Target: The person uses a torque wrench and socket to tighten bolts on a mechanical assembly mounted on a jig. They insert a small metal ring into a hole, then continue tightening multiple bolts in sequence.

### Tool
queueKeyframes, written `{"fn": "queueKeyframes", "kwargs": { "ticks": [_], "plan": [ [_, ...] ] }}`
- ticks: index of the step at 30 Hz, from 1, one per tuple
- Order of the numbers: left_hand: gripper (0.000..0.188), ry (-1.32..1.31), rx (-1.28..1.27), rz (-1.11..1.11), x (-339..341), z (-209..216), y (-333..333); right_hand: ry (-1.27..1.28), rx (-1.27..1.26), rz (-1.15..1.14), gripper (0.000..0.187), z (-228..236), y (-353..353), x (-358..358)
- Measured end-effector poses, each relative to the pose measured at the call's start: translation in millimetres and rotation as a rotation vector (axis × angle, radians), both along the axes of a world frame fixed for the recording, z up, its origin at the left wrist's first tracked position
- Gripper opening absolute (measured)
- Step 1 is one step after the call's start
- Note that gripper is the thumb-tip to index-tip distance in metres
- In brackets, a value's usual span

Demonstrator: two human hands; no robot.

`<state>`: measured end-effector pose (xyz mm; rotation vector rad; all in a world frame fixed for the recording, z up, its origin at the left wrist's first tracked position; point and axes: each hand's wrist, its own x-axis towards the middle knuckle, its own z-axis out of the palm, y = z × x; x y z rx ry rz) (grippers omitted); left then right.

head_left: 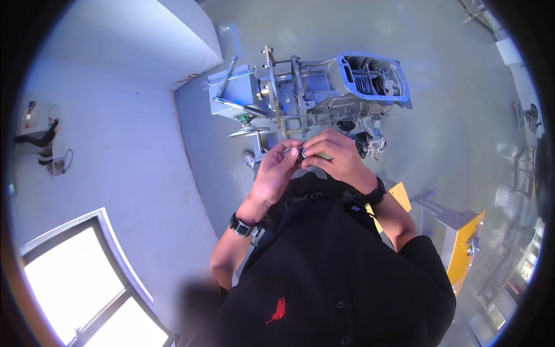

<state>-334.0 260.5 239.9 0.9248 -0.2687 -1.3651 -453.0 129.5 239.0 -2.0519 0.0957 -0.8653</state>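
In front of my body, my left hand [275,173] and my right hand [340,155] meet, fingertips pinched together. Between them is a small dark piece [300,154] with a light edge; the fingers cover most of it, and its kind cannot be made out. Just beyond the hands an engine block [324,84] is mounted on a stand, its open pan side facing up with dark inner parts showing. To its left, a ratchet wrench [224,87] and a black-handled bar [245,107] lie on a grey metal box [236,92].
A handwheel [248,132] sits below the metal box. White walls [127,144] rise on the left, with a bright window [75,277] at lower left. Yellow panels [462,248] on a metal frame stand at right. Grey floor [451,127] surrounds the engine.
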Motion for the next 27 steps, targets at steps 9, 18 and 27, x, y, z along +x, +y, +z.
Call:
{"fn": "queueKeyframes", "kwargs": {
  "ticks": [9, 18, 27],
  "plan": [
    [0.025, -0.049, 0.051, -0.041, -2.9, 4.0, -5.4, 0.069, -0.209, -0.045, 0.016, 9.8, -2.9, -9.8],
    [0.021, 0.163, 0.055, -0.084, -5.4, 4.2, -12.2, 0.033, -0.244, -0.088, 0.019, 5.6, -2.8, -11.3],
    [0.012, 0.372, -0.002, -0.011, -7.7, -16.5, -13.3, 0.018, -0.207, -0.122, 0.02, 3.6, -3.6, -13.4]
  ]
}}
